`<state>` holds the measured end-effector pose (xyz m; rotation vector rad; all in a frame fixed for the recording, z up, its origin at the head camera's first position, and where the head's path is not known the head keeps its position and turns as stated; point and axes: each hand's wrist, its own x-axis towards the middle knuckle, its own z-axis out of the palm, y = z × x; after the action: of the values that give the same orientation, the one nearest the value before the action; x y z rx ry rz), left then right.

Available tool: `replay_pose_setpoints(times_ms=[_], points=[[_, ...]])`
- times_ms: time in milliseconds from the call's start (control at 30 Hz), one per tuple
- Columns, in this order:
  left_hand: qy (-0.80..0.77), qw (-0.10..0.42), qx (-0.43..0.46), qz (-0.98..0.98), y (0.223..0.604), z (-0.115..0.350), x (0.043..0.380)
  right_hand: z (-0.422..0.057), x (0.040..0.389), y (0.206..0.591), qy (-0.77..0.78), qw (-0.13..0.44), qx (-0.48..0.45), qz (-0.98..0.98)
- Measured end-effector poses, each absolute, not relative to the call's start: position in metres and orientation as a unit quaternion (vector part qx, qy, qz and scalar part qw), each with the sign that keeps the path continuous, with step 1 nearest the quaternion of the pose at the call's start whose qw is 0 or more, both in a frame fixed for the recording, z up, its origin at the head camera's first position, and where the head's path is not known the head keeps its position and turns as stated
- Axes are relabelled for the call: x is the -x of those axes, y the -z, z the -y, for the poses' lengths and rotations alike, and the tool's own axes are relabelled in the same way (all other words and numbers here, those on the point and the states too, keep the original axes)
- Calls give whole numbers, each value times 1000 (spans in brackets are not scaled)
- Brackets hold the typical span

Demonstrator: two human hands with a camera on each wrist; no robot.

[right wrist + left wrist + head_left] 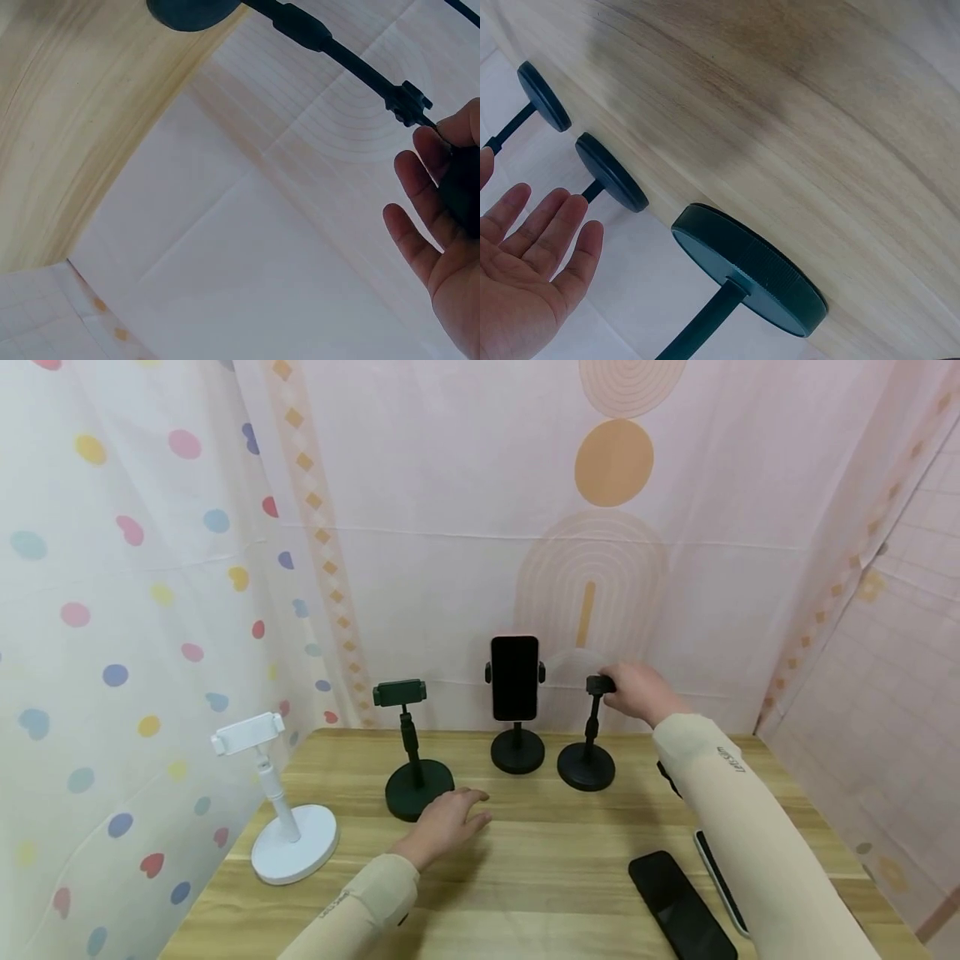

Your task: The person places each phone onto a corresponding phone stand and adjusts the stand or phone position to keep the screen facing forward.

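Observation:
My right hand (641,692) grips the head of a black phone stand (587,767) at the back right. In the right wrist view the thumb and fingers of the right hand (456,281) pinch the dark clamp at the end of the stand's thin neck (358,64). My left hand (444,828) hovers over the table, palm down with its fingers extended and nothing in them. Beside it stands a dark green phone stand (423,785), whose round base (742,270) fills the lower part of the left wrist view.
Between the green and black stands, another black stand (517,752) carries a phone (515,677) upright. A white phone stand (295,845) is at the left edge. Front right, a black phone (678,902) lies beside a light-edged one (720,881), partly behind my right sleeve. Curtains (450,568) hang behind.

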<state>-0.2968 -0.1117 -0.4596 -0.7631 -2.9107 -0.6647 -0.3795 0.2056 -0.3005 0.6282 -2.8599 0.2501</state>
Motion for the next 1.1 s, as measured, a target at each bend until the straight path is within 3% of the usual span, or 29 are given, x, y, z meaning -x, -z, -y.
replay_pose_setpoints(times_ms=[567, 1100], points=[[215, 27, 251, 944, 454, 106, 299, -215, 375, 286, -89, 31, -162, 982], [215, 35, 256, 942, 458, 102, 301, -255, 358, 285, -110, -18, -114, 987]])
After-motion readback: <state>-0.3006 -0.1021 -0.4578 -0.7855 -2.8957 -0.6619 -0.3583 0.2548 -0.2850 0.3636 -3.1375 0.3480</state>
